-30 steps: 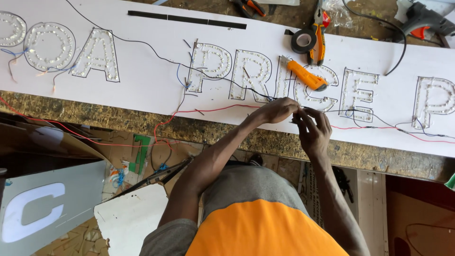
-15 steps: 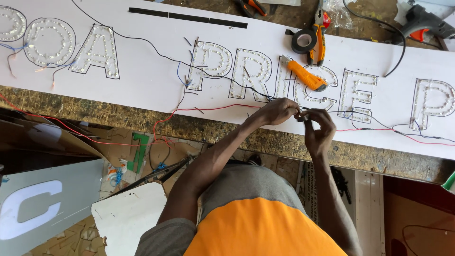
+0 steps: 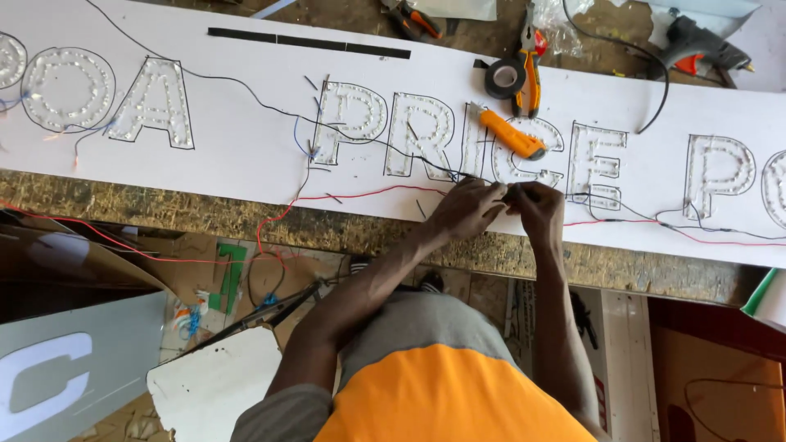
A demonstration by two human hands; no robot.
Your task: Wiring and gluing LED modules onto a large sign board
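- two hands have drawn together since a second ago: left hand (image 3: 463, 209) and right hand (image 3: 536, 209) now meet fingertip to fingertip at the near edge of the white sign board (image 3: 246, 147).
- both pinch thin wires (image 3: 512, 195) between them, just below the outlined letters (image 3: 508, 147); the joint looks in progress.
- orange utility knife (image 3: 512, 135) lies untouched on the board.

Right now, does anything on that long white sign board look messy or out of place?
Somewhat. Red and black wires trail loose across the white board, one red wire hanging off its front edge. An orange utility knife lies on a letter, near both hands.
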